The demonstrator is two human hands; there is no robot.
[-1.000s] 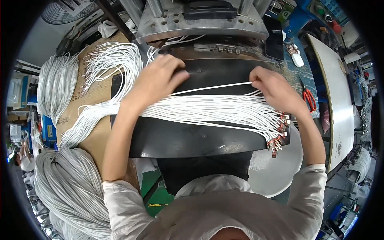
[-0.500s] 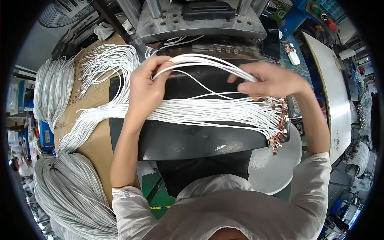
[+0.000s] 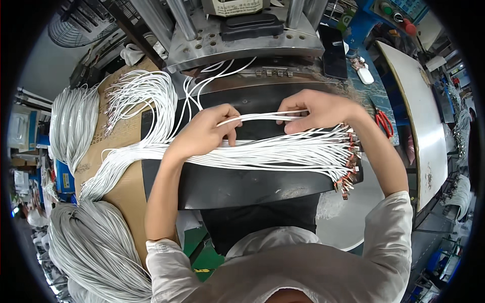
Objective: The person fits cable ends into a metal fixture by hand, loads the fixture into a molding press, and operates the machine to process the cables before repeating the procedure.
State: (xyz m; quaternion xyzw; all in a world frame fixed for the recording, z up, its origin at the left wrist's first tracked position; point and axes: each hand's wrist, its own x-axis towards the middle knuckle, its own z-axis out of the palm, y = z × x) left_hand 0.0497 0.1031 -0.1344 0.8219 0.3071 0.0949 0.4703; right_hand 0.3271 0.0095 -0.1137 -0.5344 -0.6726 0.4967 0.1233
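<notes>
A few white cables point(image 3: 260, 116) run nearly straight between my two hands, just above the black work surface point(image 3: 227, 189). My left hand point(image 3: 204, 132) pinches them at one end of this span, and the fingers of my right hand point(image 3: 321, 111) are closed round them farther right. Under and in front of the hands lies a wide bundle of white cables point(image 3: 262, 155). Its right ends carry small copper-coloured and white connectors point(image 3: 345, 177) near the surface's edge. Where the held cables end is hidden by my right hand.
A metal press point(image 3: 242, 53) stands behind the work surface, with a black phone point(image 3: 332, 50) beside it. Red-handled pliers point(image 3: 384, 122) lie at the right. Thick cable bundles point(image 3: 96, 247) fill the left, on and beside a cardboard sheet point(image 3: 118, 184). A pale round tub point(image 3: 348, 222) is below right.
Both hands have come lower and nearer; the held cables, arched before, are now almost straight. Loose white cables show behind my left hand. The whole view has shifted slightly.
</notes>
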